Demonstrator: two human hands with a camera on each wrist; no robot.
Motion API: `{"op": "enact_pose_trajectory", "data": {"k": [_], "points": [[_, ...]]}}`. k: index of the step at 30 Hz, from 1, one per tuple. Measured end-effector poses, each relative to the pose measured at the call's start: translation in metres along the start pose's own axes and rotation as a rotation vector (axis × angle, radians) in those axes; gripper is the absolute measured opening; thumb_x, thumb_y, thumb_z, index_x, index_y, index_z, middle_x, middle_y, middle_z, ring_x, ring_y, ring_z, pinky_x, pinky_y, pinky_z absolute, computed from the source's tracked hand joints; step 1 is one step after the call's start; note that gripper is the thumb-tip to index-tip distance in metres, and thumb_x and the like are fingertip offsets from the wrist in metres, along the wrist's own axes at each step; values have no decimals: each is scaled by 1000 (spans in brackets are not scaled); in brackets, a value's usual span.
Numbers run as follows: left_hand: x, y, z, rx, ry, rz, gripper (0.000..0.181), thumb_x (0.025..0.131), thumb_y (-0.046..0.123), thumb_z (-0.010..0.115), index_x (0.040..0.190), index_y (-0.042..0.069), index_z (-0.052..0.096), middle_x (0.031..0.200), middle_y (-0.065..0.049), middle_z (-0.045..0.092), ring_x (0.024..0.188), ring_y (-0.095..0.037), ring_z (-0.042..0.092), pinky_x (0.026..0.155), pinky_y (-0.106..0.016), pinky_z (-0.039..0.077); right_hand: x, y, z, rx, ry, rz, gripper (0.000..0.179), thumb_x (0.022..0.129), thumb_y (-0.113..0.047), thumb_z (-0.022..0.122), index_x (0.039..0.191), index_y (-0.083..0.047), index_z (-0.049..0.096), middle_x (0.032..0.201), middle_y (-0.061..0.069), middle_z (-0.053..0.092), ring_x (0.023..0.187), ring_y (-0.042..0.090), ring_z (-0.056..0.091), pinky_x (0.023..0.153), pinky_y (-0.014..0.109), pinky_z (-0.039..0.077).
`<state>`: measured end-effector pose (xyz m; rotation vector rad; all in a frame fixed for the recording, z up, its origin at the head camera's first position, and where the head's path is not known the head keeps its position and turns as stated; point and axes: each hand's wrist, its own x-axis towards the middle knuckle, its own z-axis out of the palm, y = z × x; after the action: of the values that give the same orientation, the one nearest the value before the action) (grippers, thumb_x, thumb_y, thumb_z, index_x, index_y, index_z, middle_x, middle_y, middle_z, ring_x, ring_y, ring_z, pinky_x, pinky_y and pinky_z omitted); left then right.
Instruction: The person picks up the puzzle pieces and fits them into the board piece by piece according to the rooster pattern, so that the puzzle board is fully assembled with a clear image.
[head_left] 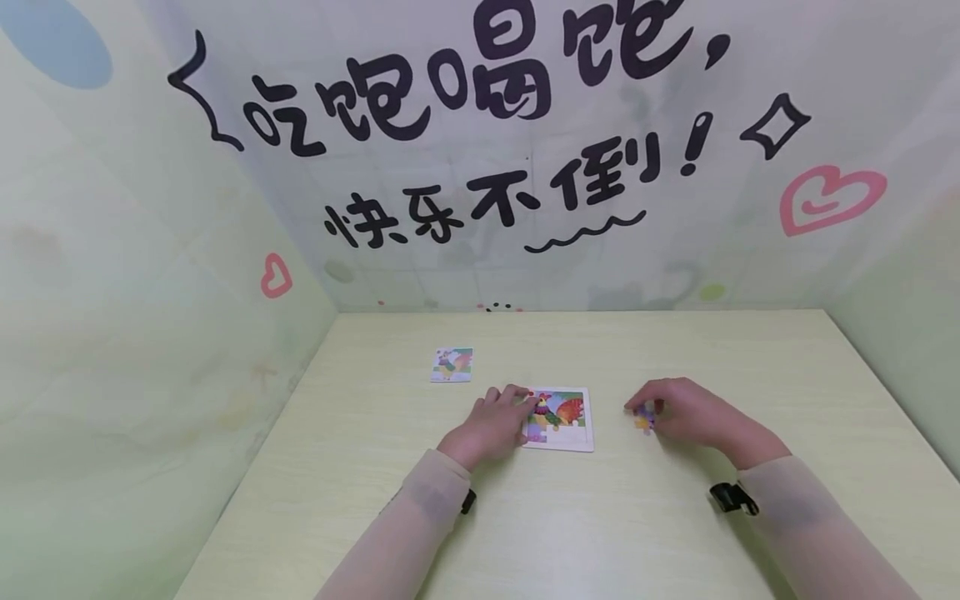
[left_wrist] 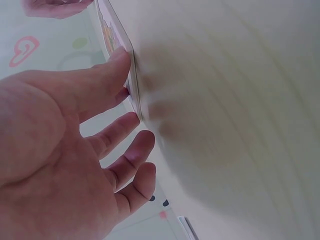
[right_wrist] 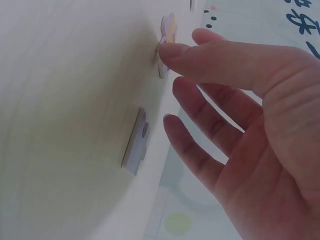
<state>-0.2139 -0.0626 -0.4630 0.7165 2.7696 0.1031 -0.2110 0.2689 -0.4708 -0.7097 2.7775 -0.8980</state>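
Observation:
A small jigsaw puzzle [head_left: 576, 446] in a white tray lies on the table, with a rooster picture and a gap in its lower part. My left hand [head_left: 489, 427] grips its left side, thumb at the near corner and forefinger at the far one. In the left wrist view the thumb [left_wrist: 119, 62] overlaps the tray's edge while the other fingers spread loosely. To the right, my right hand [head_left: 693, 417] pinches a yellow and purple puzzle piece [head_left: 642, 421] close over the table. Another puzzle piece [right_wrist: 135, 142] lies below that hand's loose fingers in the right wrist view.
A small square picture card [head_left: 452, 365] with a paler rooster lies farther back, left of the tray. The pale table [head_left: 570, 533] meets a printed fabric wall [head_left: 600, 275] at the back. Side walls of fabric stand left and right.

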Motion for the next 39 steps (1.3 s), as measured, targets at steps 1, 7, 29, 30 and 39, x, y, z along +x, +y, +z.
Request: {"op": "enact_pose_trajectory", "data": {"k": [1,7,29,30,39], "points": [[0,0,0,-4,-1,-1,62,102,29,65,160,24,41,164,1,36,138,-27,39,107,-42,41,0,0,0,-13,6,7,35,83,10,73,109,-14,79,104,-2,74,84,15,58,72,25,49],[-1,0,0,-10,-2,-3,63,102,29,65,160,25,41,165,1,35,137,-26,40,106,-41,41,0,3,-2,-82,34,17,26,84,-11,84,110,-10,79,100,-2,72,79,10,54,68,24,47],[-2,-3,2,-9,-4,5,63,103,30,63,161,26,39,166,1,33,136,-26,40,106,-42,41,-3,8,-4,-123,46,31,24,83,-9,85,106,-10,80,93,-4,71,71,9,48,62,24,44],[-2,-4,2,-8,-4,5,63,103,31,63,161,26,39,166,1,33,136,-25,40,106,-42,41,-3,8,-4,-122,48,33,24,83,-10,85,107,-10,80,95,-4,71,72,9,48,63,24,44],[-3,-3,2,-27,-5,13,63,103,30,63,161,25,39,166,0,33,134,-25,40,106,-42,40,-3,7,-2,-123,54,59,21,85,-12,83,106,-13,80,92,-7,70,71,9,49,62,24,44]]}}
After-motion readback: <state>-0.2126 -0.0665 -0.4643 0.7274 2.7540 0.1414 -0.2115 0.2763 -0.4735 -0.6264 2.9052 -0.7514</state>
